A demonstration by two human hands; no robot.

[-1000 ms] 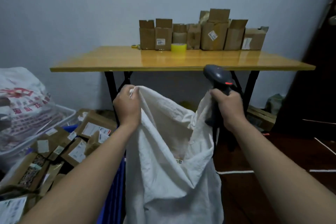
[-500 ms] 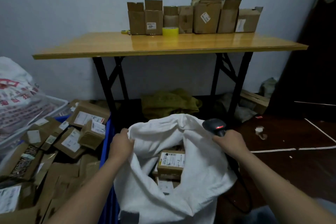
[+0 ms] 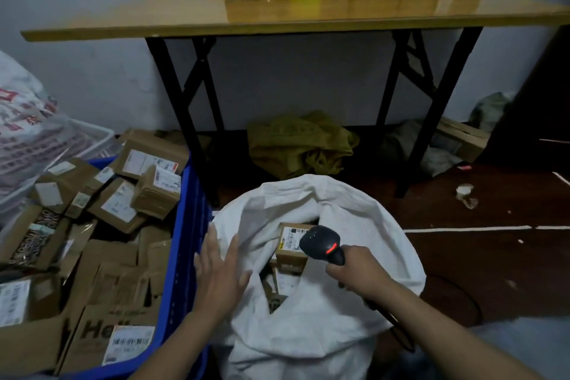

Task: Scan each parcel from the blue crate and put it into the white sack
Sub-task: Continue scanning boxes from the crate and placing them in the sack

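Step in hand: between parcels, by my reading. Nothing is being carried; the next pick from the crate is not yet begun.
Left grip (image 3: 220,271): wide, fingers straight and spread, holding nothing. It lies flat over the left rim of the white sack (image 3: 308,336); whether it touches the cloth, cannot tell.
Right grip (image 3: 359,271): wrapped round the handle of the scanner (image 3: 320,242), whose head hangs over the sack mouth with a red light showing.
White sack: on the floor, mouth open but slumped, just beside the right wall of the blue crate (image 3: 185,241).
Parcel in sack (image 3: 291,239): label up, right below the scanner head; more lie beneath it.
Crate parcels (image 3: 157,191): heaped, many left, so the task looks far from done.
Next move calls for: left grip crossing the crate wall, taking one parcel and turning its label toward the scanner.
Behind: table (image 3: 277,15) along the wall, carrying boxes.
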